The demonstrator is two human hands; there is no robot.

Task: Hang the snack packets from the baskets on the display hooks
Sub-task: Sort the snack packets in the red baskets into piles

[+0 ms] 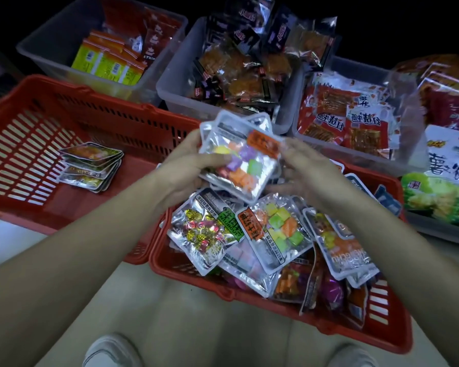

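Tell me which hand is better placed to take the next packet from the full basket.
Right, probably. The left hand grips the stack of packets, thumb on top; the right hand only meets its edge, blurred, directly above the full red basket.

A bunch of clear, silver-edged packets (240, 157) of coloured cubes, orange-labelled, is gripped tilted by the left hand (186, 170) and right hand (305, 170) above the near red basket (316, 327), which holds a loose heap (270, 234) of similar ones. In the left red basket (37, 144) a small stack (90, 165) lies mid-floor.
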